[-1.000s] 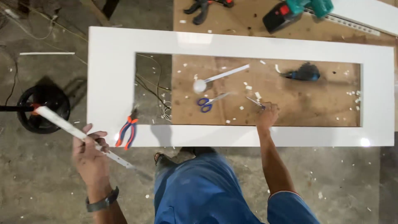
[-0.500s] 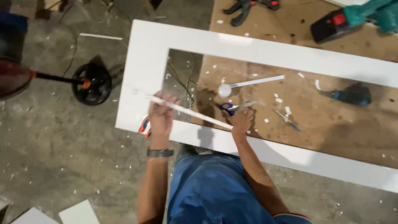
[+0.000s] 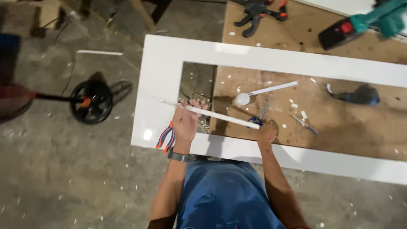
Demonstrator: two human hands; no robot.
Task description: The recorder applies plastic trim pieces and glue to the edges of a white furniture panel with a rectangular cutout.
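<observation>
Since a second ago the left hand (image 3: 185, 123), clenched around the thin white strip (image 3: 220, 115), has swung it over the white frame (image 3: 157, 85), its tip meeting the right hand (image 3: 267, 132), which now grips the blue-handled scissors (image 3: 255, 121) at three o'clock.
</observation>
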